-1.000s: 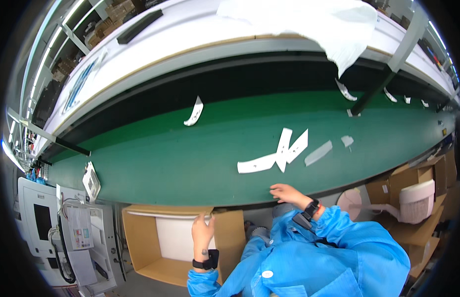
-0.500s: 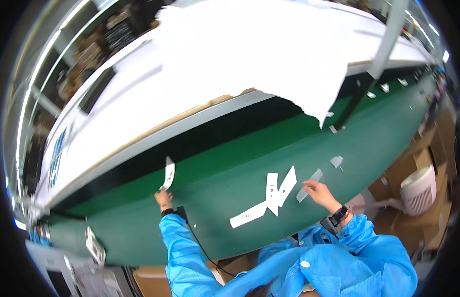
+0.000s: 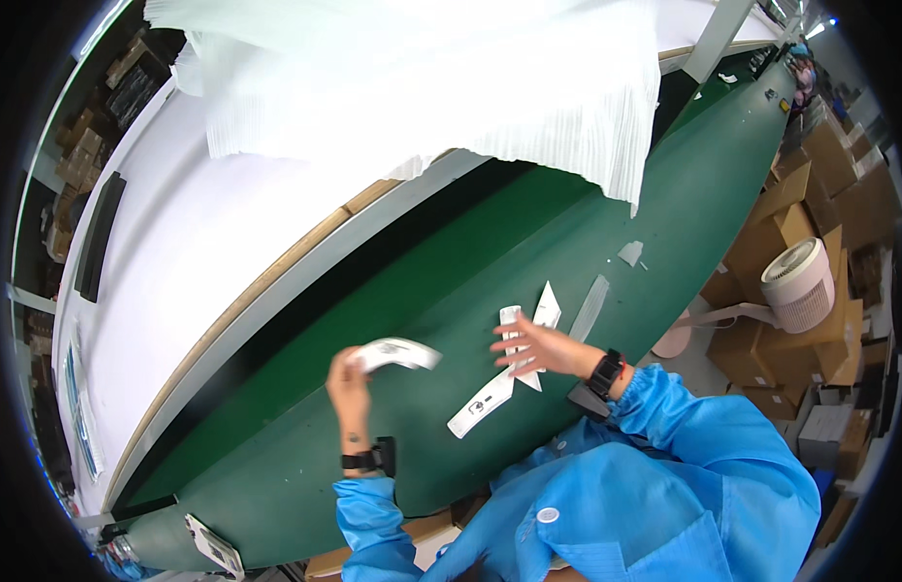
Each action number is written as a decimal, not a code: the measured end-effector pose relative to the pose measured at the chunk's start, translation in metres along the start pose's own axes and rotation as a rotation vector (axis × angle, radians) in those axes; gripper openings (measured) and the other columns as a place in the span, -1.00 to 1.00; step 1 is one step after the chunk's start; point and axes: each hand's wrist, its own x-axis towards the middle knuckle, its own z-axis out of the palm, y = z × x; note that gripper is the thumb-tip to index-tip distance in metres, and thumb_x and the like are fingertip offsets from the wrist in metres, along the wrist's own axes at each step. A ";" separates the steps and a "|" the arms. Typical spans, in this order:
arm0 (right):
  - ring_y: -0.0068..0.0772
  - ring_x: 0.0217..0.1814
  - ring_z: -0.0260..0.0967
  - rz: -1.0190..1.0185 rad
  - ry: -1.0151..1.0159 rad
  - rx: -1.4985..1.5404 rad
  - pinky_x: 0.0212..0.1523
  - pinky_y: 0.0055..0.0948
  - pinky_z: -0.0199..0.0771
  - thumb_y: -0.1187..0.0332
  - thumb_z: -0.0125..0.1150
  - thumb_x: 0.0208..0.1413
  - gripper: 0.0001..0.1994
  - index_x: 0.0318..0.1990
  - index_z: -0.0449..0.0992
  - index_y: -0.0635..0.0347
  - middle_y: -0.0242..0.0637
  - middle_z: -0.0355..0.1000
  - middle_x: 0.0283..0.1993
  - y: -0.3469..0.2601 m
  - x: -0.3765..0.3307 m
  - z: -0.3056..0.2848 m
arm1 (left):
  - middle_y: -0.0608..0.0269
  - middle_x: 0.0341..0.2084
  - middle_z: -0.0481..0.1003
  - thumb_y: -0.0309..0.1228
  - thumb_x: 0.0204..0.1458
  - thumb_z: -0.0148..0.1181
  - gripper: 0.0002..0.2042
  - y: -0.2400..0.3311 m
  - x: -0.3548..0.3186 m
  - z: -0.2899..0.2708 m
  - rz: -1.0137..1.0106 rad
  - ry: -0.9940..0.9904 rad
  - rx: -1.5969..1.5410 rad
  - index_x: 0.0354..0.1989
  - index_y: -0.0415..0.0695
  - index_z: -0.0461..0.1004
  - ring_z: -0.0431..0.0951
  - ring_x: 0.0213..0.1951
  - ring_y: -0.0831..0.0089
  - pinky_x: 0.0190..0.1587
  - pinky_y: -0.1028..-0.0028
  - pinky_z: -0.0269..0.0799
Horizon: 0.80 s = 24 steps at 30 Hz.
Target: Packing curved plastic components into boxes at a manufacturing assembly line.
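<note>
My left hand [image 3: 349,380] holds a curled white strip [image 3: 396,353] above the green belt [image 3: 393,291]. My right hand [image 3: 533,347] hovers with fingers spread over a small pile of flat white strips [image 3: 509,369] lying crossed on the belt near its front edge. Both wrists carry dark bands, and blue sleeves come in from the lower edge. A further pale strip [image 3: 588,307] and a small scrap [image 3: 630,253] lie to the right of the pile.
A big ribbed white sheet [image 3: 422,87] hangs over the shelf behind the belt. Brown cardboard boxes [image 3: 790,233] and a white round fan [image 3: 797,282] stand at the right. A white tag [image 3: 213,546] sits at the belt's lower left end.
My left hand left the box below the table, reached across the belt, picked up the lone white strip and brought it back toward me. The view swung left and tilted.
</note>
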 end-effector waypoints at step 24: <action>-0.34 -0.23 0.50 -0.114 0.049 0.671 -0.22 -0.30 0.60 0.10 -0.28 0.32 -0.57 0.17 0.24 0.20 -0.14 0.46 -0.04 -0.005 -0.144 -0.234 | -0.16 -0.30 0.47 -0.62 -0.13 0.00 -0.64 0.045 -0.052 0.348 0.291 -0.236 0.776 -0.08 -0.34 0.44 0.48 -0.23 -0.03 -0.13 0.20 0.42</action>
